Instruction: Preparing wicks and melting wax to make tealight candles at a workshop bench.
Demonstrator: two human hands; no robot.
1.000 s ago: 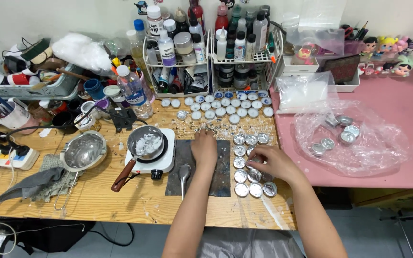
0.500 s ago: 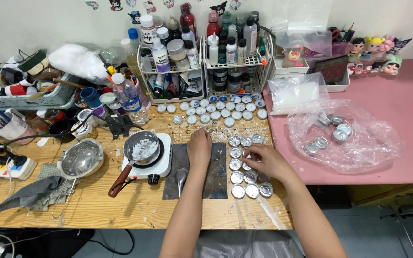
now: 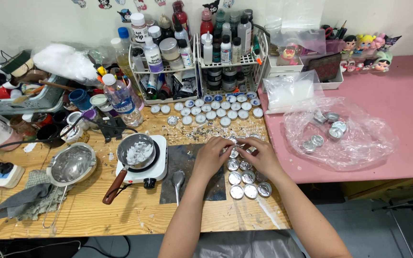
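- Head view: both hands meet over the small round silver metal cups (image 3: 244, 177) set in rows on the wooden tabletop (image 3: 135, 212), just right of a dark metal sheet (image 3: 194, 169).
- Left hand (image 3: 212, 155) curls its fingers over the top of the rows; right hand (image 3: 263, 156) does the same from the other side, fingertips almost touching. They seem to pinch one cup between them, but the fingers cover it, so whether either hand truly has hold of it cannot be told.
- Cups nearest the tabletop's edge lie uncovered, open side up, close together, probably for easy filling.
- A metal spoon (image 3: 178, 179) lies on the dark sheet, near the left wrist.
- Further left, a small pot with a wooden handle (image 3: 135, 154), holding white flakes, sits on a white electric hotplate (image 3: 155, 167); a metal strainer (image 3: 70, 165) lies beside it.
- Behind, white-filled round tins (image 3: 213, 111) stand in rows before wire racks of bottles (image 3: 197, 62).
- On the pink surface to the right, a clear plastic bag (image 3: 345, 138) holds more cups, their number blurred by the film.
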